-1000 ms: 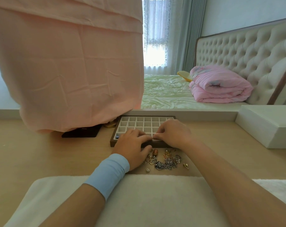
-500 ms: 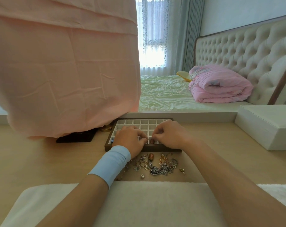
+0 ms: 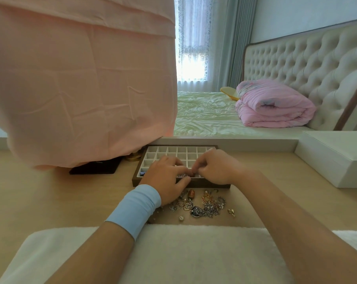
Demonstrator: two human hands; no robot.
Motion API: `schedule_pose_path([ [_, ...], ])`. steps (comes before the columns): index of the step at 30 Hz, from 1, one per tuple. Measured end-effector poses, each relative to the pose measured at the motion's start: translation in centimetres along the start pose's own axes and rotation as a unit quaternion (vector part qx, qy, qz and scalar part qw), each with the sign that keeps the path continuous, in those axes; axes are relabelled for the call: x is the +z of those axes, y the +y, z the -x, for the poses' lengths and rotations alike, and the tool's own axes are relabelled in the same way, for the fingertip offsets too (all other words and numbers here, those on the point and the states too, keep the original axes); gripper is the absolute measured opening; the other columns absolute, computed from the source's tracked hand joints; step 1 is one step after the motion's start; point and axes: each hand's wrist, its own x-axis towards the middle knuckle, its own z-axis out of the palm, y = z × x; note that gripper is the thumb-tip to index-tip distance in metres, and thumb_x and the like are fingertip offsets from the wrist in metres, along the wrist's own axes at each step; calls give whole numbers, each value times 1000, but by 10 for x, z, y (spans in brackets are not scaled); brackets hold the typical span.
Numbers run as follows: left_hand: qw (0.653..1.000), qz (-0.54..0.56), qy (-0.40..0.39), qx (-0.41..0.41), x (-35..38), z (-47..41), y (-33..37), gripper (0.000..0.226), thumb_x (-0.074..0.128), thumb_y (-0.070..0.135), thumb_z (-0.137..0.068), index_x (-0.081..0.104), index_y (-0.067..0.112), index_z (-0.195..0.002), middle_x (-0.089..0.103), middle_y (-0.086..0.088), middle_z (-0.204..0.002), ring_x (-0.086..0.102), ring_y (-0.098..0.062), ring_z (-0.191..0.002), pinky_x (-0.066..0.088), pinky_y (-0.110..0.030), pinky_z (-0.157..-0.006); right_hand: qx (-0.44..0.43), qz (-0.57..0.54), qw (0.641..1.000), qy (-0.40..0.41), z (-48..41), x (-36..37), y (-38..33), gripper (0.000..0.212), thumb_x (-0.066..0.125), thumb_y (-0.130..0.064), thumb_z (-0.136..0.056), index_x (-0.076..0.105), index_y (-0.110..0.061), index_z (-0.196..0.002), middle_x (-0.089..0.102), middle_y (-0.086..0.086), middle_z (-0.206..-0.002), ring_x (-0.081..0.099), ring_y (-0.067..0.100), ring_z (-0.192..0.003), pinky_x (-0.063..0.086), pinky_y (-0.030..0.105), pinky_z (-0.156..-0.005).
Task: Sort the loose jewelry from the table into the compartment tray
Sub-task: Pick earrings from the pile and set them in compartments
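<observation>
left hand (image 3: 165, 178) – curled round a glittery piece (image 3: 181, 176) over the compartment tray (image 3: 136, 181), near row | right hand (image 3: 216, 170) – fingertips bunched beside it, hold cannot be told | loose jewelry (image 3: 204, 207) just near of tray

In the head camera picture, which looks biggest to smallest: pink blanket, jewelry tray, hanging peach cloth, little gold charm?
1. hanging peach cloth.
2. pink blanket and jewelry tray look alike; blanket is farther, so unranked.
3. little gold charm.

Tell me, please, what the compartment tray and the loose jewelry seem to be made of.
Compartment tray: dark brown matte frame, probably wood; pale dividers look fabric-lined. Loose jewelry: glinting silver- and gold-toned metal; reddish-brown bead, perhaps stone or glass.
</observation>
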Motion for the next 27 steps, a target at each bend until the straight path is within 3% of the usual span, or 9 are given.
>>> schedule_pose_path([
  [3, 998, 62, 31, -10, 0, 2, -4, 23, 50, 39, -96, 64, 39, -115, 55, 11, -116, 46, -11, -109, 40, -35, -101, -20, 0, 1000, 16, 2, -7, -3, 21, 62, -25, -92, 80, -34, -88, 68, -15, -89, 64, 7, -86, 54, 29, -80],
  [6, 994, 98, 43, -21, -1, 4, -7, 18, 54, 30, -94, 63, 34, -109, 52, 14, -102, 47, -9, -96, 45, -33, -93, -48, 35, 998, -33, 13, -13, -14, 5, 75, -36, -84, 80, -35, -87, 63, -18, -78, 59, -1, -75, 48, 23, -71],
  [9, 994, 101, 34, -19, -3, 4, -8, 17, 55, 25, -93, 63, 33, -105, 53, 16, -95, 48, -9, -91, 46, -33, -90, -64, 105, 988, -92, 22, -11, -28, 14, 83, -35, -78, 78, -37, -91, 55, -17, -68, 52, -2, -63, 39, 20, -60],
  [13, 991, 128, 38, -22, -5, 4, -7, 16, 55, 22, -92, 62, 34, -100, 56, 16, -93, 51, -8, -89, 48, -31, -86, -66, 160, 979, -105, 24, -5, -33, 25, 85, -33, -79, 77, -39, -102, 53, -16, -72, 51, 0, -66, 40, 22, -59],
  [17, 980, 187, 43, -49, -7, 4, -7, 15, 57, 22, -92, 64, 34, -98, 63, 16, -94, 56, -3, -87, 48, -25, -82, -58, 122, 985, -107, 22, -4, -28, 18, 85, -33, -79, 78, -39, -93, 60, -14, -76, 59, 7, -72, 50, 27, -67],
  [19, 966, 245, 46, -64, -8, 3, -6, 11, 58, 25, -92, 66, 32, -96, 66, 12, -91, 60, -5, -86, 51, -27, -81, -61, 73, 992, -80, 21, -11, -24, 14, 85, -33, -80, 75, -41, -87, 67, -13, -83, 64, 8, -76, 54, 30, -73],
  [22, 931, 351, 45, -84, -14, -1, 1, 7, 63, 33, -91, 65, 31, -97, 73, 5, -88, 68, -13, -82, 54, -30, -80, -79, -5, 997, 26, 17, -16, -19, 10, 84, -35, -80, 76, -34, -85, 71, -16, -86, 58, -5, -70, 43, 24, -69],
  [24, 914, 389, 55, -103, -17, -4, 5, 7, 67, 29, -89, 66, 29, -96, 76, 3, -85, 71, -13, -76, 55, -28, -77, -86, -55, 991, 83, 14, -12, -20, 12, 86, -35, -78, 78, -30, -86, 73, -16, -83, 61, -5, -70, 45, 24, -70],
  [27, 885, 433, 76, -151, -15, -7, 2, 7, 71, 20, -87, 71, 23, -93, 76, 2, -86, 71, -9, -70, 57, -23, -66, -78, -92, 988, 99, 10, -7, -19, 15, 86, -25, -79, 79, -30, -90, 74, -16, -85, 62, -8, -65, 46, 19, -67],
])
